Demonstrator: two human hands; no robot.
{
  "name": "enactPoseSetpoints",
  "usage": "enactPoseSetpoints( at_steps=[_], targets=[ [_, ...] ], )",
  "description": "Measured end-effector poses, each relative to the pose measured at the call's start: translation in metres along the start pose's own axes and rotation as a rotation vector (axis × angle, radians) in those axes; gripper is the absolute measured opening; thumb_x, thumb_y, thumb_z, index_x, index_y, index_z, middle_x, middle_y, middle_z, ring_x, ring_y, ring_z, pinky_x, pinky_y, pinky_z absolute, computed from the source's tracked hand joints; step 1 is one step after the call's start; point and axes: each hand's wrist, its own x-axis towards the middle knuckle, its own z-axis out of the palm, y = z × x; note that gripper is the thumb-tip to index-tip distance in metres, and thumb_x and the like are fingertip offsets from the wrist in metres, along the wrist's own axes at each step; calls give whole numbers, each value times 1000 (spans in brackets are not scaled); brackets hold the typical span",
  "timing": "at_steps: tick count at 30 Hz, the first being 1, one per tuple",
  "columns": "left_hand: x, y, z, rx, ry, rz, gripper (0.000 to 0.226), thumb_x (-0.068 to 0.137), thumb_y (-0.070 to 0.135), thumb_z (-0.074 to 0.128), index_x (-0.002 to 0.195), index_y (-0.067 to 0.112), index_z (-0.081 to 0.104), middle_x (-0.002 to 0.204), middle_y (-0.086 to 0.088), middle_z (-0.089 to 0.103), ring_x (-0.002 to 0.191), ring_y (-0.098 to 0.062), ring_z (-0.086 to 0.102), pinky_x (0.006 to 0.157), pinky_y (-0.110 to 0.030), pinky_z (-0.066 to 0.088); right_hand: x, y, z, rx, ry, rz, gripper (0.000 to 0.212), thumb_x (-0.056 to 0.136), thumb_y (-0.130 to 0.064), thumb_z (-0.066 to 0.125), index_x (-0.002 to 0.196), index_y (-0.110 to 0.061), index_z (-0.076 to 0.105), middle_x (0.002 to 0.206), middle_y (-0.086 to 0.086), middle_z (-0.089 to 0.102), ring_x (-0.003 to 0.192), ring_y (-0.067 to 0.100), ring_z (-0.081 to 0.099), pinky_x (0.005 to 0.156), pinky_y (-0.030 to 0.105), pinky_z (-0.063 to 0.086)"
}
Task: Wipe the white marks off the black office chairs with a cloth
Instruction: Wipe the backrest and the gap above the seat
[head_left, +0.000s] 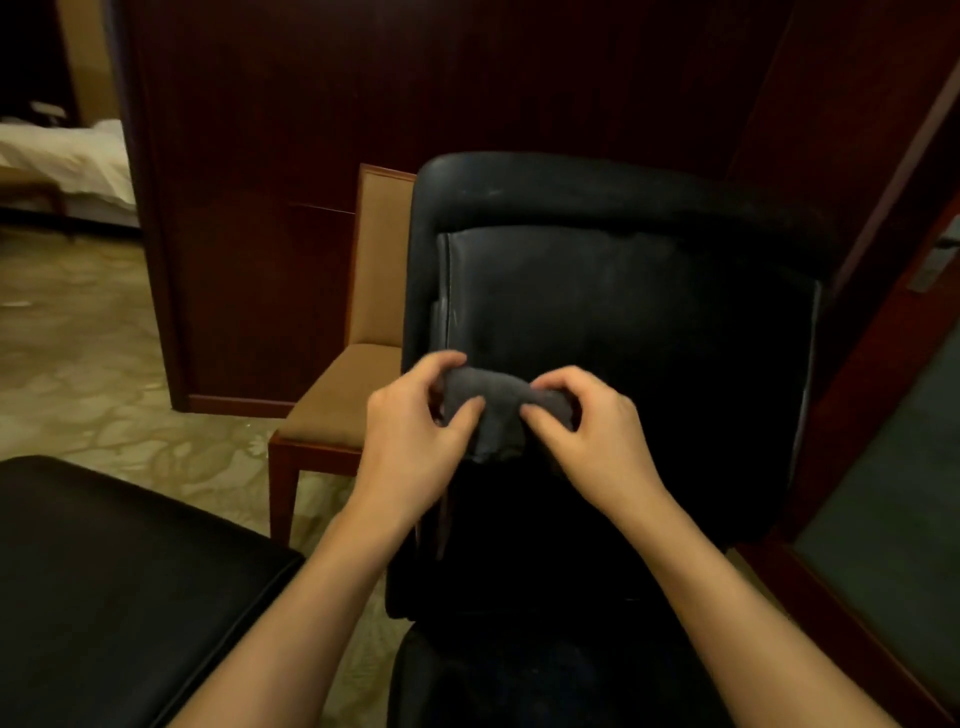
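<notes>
A: What are your hands doing?

B: Your left hand (410, 421) pinches the left end of the grey cloth (491, 415), thumb underneath and fingers curled over the top. Your right hand (587, 421) grips the other end the same way, so the cloth is bunched between the two hands, with a loose fold hanging down below them.

A: And where is the chair you are meant to wipe?

B: The black office chair (623, 291) stands just beyond both hands, its backrest facing you. The cloth is held in front of the lower backrest; you cannot tell whether it touches the leather. Faint pale marks (519, 195) show above your hands on the padded top roll, and more along the seam up and to the left of your left hand.

A: Anything else near you?

B: A wooden chair (337, 400) with a tan seat sits just left of your left hand, beside the office chair. A black padded surface (114, 582) lies below and left of your left forearm. The patterned carpet (78, 353) spreads farther left, toward a bed (67, 156) with white sheets.
</notes>
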Motion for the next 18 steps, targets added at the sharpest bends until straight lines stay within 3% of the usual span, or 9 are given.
enactPoseSetpoints(
  at_steps=[3,7,11,13,18],
  targets=[
    [27,9,-10,25,132,87,25,85,21,76,108,18,67,80,5,68,72,-7,63,68,-28,51,31,-26,-2,35,102,-68,14,87,-29,72,97,-20,68,95,0,68,91,15,64,82,32,49],
    [47,-6,-8,134,174,112,15,88,19,71,103,15,69,88,-2,69,81,-20,65,75,-36,51,60,-42,23,-23,118,-120,20,92,-31,66,107,-18,65,105,0,61,96,14,58,82,25,41],
    [11,-44,7,198,58,109,15,85,13,72,99,14,69,91,-1,68,84,-19,64,77,-34,51,25,-14,70,-137,199,-137,13,91,-15,64,103,-10,65,99,11,63,87,33,64,73,40,52],
    [-10,-59,13,197,34,93,15,84,12,73,98,15,68,90,1,66,83,-17,64,74,-29,50,-7,3,86,-126,248,-147,8,91,-14,63,97,-9,64,93,10,63,80,31,65,66,38,53],
    [-41,-66,19,240,-58,98,14,84,16,72,97,17,66,90,0,62,84,-22,64,70,-40,54,-49,24,90,-83,203,-59,7,91,-13,64,98,-10,63,93,7,65,81,25,66,71,29,48]
  ],
)
